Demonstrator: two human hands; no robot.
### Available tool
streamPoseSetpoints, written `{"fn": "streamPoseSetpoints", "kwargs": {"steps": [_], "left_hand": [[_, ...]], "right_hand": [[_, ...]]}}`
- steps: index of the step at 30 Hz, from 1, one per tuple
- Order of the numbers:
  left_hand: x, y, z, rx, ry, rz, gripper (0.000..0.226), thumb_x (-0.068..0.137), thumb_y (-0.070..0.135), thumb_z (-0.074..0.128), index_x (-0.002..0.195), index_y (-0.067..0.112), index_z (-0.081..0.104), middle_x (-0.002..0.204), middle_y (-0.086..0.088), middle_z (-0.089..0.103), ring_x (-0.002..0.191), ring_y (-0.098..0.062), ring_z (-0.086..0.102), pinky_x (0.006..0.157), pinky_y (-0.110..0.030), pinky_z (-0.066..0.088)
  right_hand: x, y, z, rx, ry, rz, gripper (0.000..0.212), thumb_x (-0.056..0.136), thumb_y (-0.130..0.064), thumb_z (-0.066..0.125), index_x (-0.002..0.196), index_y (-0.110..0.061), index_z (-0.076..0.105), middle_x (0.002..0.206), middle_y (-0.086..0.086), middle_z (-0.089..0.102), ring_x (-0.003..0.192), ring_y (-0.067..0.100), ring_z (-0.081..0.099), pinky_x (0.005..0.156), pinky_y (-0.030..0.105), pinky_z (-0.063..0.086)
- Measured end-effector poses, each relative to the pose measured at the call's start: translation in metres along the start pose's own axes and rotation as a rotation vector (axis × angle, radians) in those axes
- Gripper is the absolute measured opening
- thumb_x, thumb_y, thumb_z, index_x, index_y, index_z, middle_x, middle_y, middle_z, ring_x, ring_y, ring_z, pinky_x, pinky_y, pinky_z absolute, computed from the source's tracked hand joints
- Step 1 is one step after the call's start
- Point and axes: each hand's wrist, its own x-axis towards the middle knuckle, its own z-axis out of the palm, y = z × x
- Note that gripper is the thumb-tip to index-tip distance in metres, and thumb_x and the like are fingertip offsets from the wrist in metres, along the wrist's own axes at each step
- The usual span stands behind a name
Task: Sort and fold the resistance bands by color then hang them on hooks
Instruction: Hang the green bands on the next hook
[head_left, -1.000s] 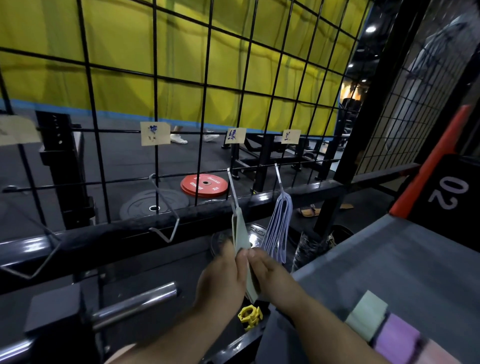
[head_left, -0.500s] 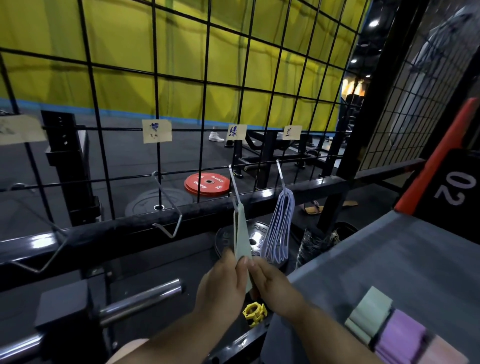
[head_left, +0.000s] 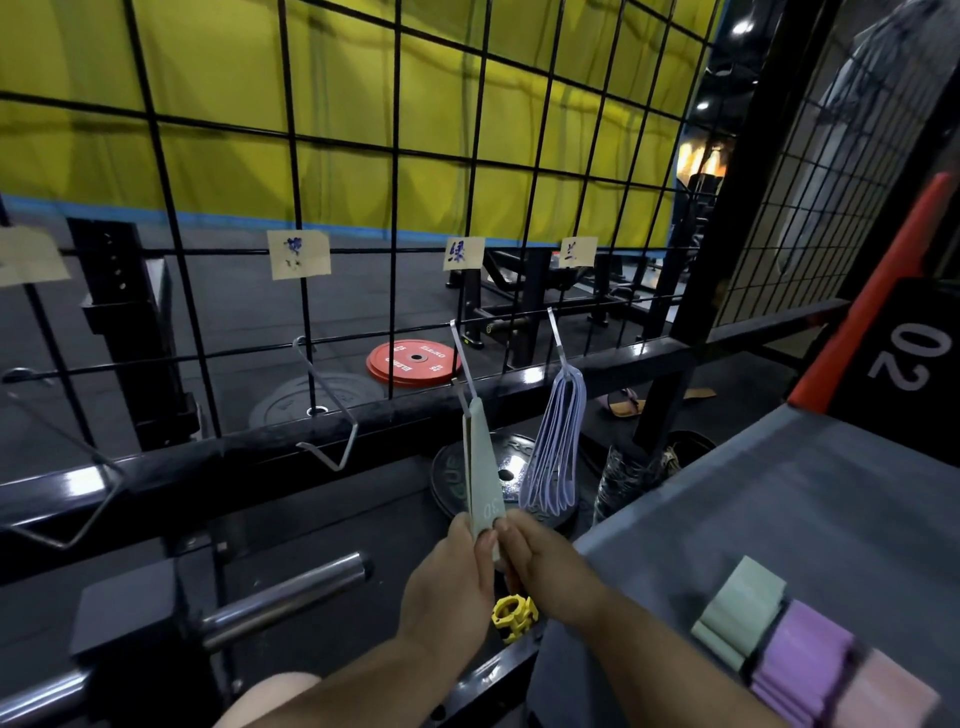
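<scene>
Left hand (head_left: 447, 587) and right hand (head_left: 545, 566) both pinch the green band (head_left: 478, 467), now pulled tauter from the hook (head_left: 462, 358) above them, so it seems hung

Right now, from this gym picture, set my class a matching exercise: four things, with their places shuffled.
Things
1 blue bands
2 purple bands
3 red plate
4 held band

Places
a on the table
b on the floor behind the grid
c hanging free from a hook
d pinched by left hand and right hand

Pairs: 1-c, 2-a, 3-b, 4-d
</scene>
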Motion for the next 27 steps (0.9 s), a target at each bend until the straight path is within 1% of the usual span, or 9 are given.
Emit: {"fn": "streamPoseSetpoints", "kwargs": {"steps": [4,7,11,14,18,21,24,25,27], "left_hand": [[0.001,0.0,0.0,-0.023,0.002,-0.017,0.029,0.102,0.04,0.027,0.117,0.022,0.045,0.082,0.014,0.046,0.074,-0.004,0.045,0.066,-0.024,0.035],[0.002,0.0,0.001,-0.042,-0.01,-0.031,0.031,0.102,0.042,0.028,0.117,0.023,0.047,0.078,0.015,0.047,0.075,-0.006,0.048,0.066,-0.026,0.036],[0.001,-0.001,0.006,-0.067,-0.006,-0.043,0.033,0.101,0.044,0.029,0.117,0.023,0.05,0.075,0.016,0.048,0.072,-0.005,0.049,0.062,-0.025,0.035],[-0.001,-0.003,0.008,-0.129,-0.017,-0.073,0.032,0.1,0.045,0.032,0.112,0.024,0.052,0.078,0.015,0.053,0.071,0.001,0.05,0.056,-0.017,0.035],[-0.007,-0.003,0.016,-0.282,-0.034,-0.121,0.016,0.099,0.044,0.036,0.098,0.034,0.048,0.085,0.014,0.058,0.079,0.003,0.053,0.061,-0.016,0.038],[-0.01,0.0,0.024,-0.363,-0.051,-0.148,0.019,0.1,0.042,0.037,0.089,0.033,0.049,0.08,0.011,0.057,0.075,-0.002,0.053,0.06,-0.022,0.037],[-0.013,-0.003,0.04,-0.298,-0.112,-0.141,0.03,0.101,0.038,0.037,0.084,0.019,0.054,0.071,0.005,0.053,0.066,-0.01,0.05,0.059,-0.032,0.039],[-0.013,-0.003,0.049,-0.257,-0.155,-0.124,0.033,0.101,0.038,0.036,0.084,0.015,0.053,0.072,0.0,0.055,0.068,-0.015,0.052,0.064,-0.038,0.041],[-0.009,0.001,0.065,-0.159,-0.263,-0.105,0.035,0.101,0.04,0.036,0.083,0.013,0.048,0.084,-0.008,0.06,0.08,-0.024,0.056,0.072,-0.039,0.042]], "right_hand": [[0.003,0.001,0.001,-0.009,-0.001,0.015,0.034,0.103,-0.035,0.036,0.087,-0.009,0.051,0.063,-0.005,0.05,0.055,0.005,0.046,0.06,0.026,0.04],[0.005,0.004,-0.001,0.002,0.009,0.024,0.035,0.103,-0.038,0.037,0.087,-0.01,0.053,0.062,-0.005,0.05,0.057,0.007,0.047,0.065,0.031,0.043],[0.004,0.001,-0.005,-0.046,0.024,0.004,0.032,0.103,-0.035,0.037,0.08,-0.018,0.052,0.064,-0.005,0.051,0.057,0.005,0.049,0.064,0.028,0.042],[0.001,0.001,-0.006,-0.071,0.022,0.007,0.034,0.103,-0.034,0.037,0.081,-0.014,0.053,0.065,-0.004,0.052,0.058,0.007,0.05,0.064,0.027,0.043],[-0.008,0.006,-0.009,-0.104,-0.003,-0.014,0.036,0.104,-0.028,0.037,0.084,-0.004,0.056,0.065,-0.005,0.049,0.058,0.003,0.046,0.062,0.022,0.038],[-0.016,0.014,-0.015,-0.131,-0.001,-0.005,0.035,0.103,-0.024,0.04,0.072,-0.012,0.05,0.061,-0.007,0.046,0.052,-0.001,0.042,0.057,0.015,0.034],[-0.025,0.028,-0.024,-0.119,0.06,0.115,0.039,0.102,-0.026,0.045,0.063,-0.02,0.044,0.059,-0.006,0.044,0.05,0.0,0.04,0.054,0.013,0.034],[-0.03,0.033,-0.03,-0.081,0.098,0.169,0.039,0.101,-0.027,0.047,0.063,-0.019,0.044,0.058,-0.002,0.044,0.051,0.003,0.04,0.052,0.014,0.033],[-0.038,0.043,-0.045,-0.119,0.158,0.251,0.037,0.099,-0.029,0.05,0.065,-0.016,0.046,0.064,0.007,0.046,0.058,0.012,0.041,0.053,0.02,0.034]]}}
